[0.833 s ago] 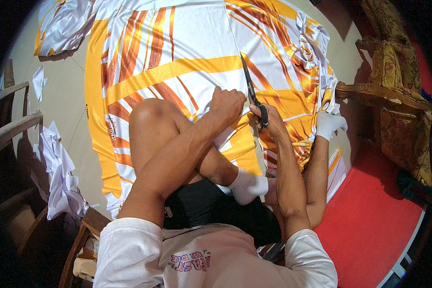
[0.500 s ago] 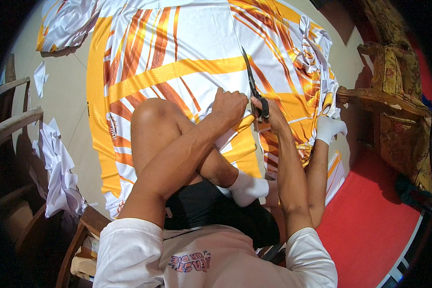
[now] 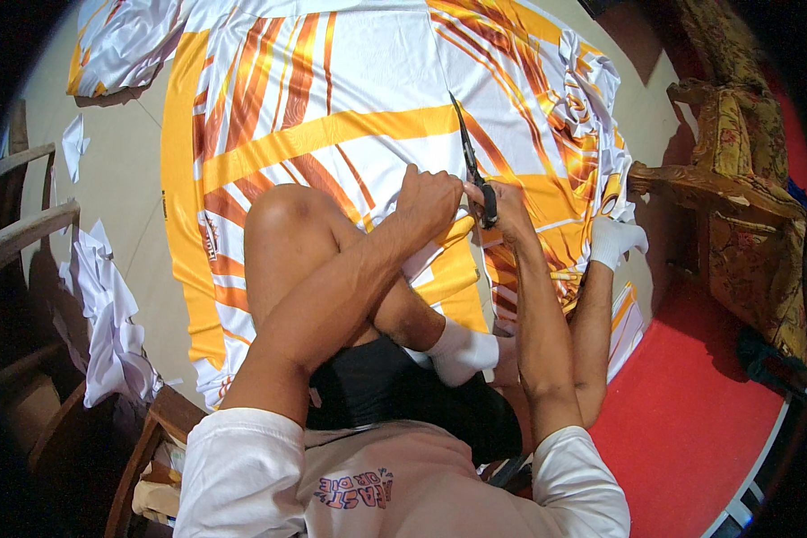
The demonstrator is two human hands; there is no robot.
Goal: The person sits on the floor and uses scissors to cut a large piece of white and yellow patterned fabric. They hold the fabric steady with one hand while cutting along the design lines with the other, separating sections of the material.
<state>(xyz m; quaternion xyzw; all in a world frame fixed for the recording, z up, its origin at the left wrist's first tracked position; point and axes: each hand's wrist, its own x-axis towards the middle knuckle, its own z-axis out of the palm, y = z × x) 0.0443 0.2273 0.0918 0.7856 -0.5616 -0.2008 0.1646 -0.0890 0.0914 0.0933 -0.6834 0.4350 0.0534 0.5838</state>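
A large white fabric (image 3: 386, 63) with yellow and orange printed bands lies spread over the floor in front of me and partly under my legs. My right hand (image 3: 508, 215) is closed round the black handles of a pair of scissors (image 3: 471, 161), whose long dark blades point away from me along the fabric. Just left of the handles, my left hand (image 3: 430, 199) is closed on the fabric, pinching its edge near a folded yellow part. Whether the blades are fully together is hard to make out.
White fabric scraps (image 3: 108, 314) hang and lie by wooden chairs (image 3: 31, 238) on the left. Another printed piece of fabric (image 3: 130, 49) lies at the far left. A carved, upholstered armchair (image 3: 735, 179) stands at the right, beside a red mat (image 3: 690, 377).
The scissors have turned slightly, their tips a little to the left and nearer me. My right hand has shifted a little on the handles; my left hand looks about the same.
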